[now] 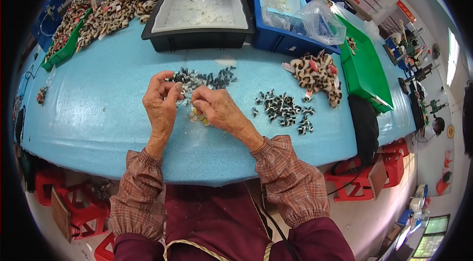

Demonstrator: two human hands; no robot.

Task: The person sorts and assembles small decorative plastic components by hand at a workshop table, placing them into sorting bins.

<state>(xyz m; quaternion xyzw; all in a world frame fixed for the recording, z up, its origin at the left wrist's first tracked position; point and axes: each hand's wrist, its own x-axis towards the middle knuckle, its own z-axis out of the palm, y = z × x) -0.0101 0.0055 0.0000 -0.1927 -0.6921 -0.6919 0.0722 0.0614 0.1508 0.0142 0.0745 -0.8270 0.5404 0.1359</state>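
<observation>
My left hand (162,103) is closed, thumb and fingertips drawn together at the near left side of a loose pile of small black and white parts (207,79). Just to its right, my right hand (220,109) pinches with thumb and forefinger. What either hand holds is too small or hidden to name. Small yellowish and clear discs (201,118) lie beneath the right fingers, and partly behind them. Farther right sits a second pile, of black pieces with white rings (283,108).
A black tray with a white liner (197,39) holds pale discs at the back. Beside it stands a blue bin (283,40) with plastic bags. Leopard-print plush pieces (318,76) lie at right, near a green tray (367,71). More plush (111,15) is heaped at far left.
</observation>
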